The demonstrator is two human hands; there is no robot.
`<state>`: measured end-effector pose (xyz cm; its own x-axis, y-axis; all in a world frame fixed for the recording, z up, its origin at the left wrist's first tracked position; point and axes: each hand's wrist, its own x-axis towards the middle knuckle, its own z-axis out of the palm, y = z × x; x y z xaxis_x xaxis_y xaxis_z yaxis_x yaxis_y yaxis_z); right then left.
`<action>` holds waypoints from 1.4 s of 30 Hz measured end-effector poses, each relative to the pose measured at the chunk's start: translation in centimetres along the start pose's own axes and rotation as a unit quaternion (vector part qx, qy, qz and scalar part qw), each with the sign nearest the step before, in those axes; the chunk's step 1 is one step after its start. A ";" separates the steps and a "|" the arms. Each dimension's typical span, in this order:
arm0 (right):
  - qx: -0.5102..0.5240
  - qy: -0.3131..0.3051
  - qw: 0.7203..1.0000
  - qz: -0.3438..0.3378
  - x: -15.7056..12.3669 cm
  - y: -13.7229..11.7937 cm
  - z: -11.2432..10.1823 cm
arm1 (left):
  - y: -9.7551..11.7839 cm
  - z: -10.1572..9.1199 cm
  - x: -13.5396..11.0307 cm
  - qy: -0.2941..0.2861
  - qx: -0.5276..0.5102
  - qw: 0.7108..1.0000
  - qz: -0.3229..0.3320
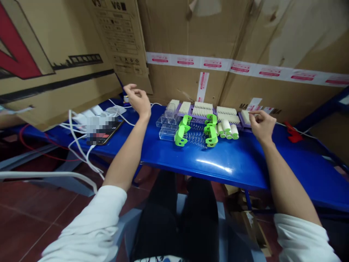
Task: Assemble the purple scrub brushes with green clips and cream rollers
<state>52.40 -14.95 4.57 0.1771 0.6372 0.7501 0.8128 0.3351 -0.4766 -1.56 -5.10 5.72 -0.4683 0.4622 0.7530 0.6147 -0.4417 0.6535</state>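
My left hand (138, 102) is raised over the left part of the blue table, its fingers loosely bent and apart, with nothing visible in it. At the right end of the row, my right hand (263, 125) is closed, fingertips together beside a purple holder with a cream block (245, 116). Whatever those fingertips hold, if anything, is too small to make out. Between my hands stand bright green brackets (180, 135) with small metallic pieces (196, 136) between them. Behind these runs a row of purple holders with ridged cream pieces (202, 109). Cream rolls with green ends (226, 126) are stacked to their right.
Clear plastic boxes (167, 131) stand left of the brackets. A phone (107, 133) and white cables (79, 143) lie at the table's left. A red object (293, 133) sits at the right. Cardboard (188, 80) walls the back. The blue table (234, 167) ends above my lap.
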 end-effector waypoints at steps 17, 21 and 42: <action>-0.034 -0.084 0.996 -0.013 -0.7 -1.6 1.3 | 3.1 1.2 -3.1 0.048 0.036 0.997 0.051; -0.030 -0.109 0.993 -0.019 -0.8 -2.6 0.8 | 3.2 0.9 -3.5 -0.003 0.054 0.995 0.088; -0.067 -0.055 0.994 -0.059 -1.5 -3.9 0.6 | 3.7 0.8 -5.0 -0.042 0.069 0.990 0.120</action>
<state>48.63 -16.80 5.05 0.0199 0.6739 0.7386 0.8921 0.3216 -0.3174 3.60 -8.44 4.33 -0.2477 0.4219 0.8722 0.7852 -0.4400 0.4358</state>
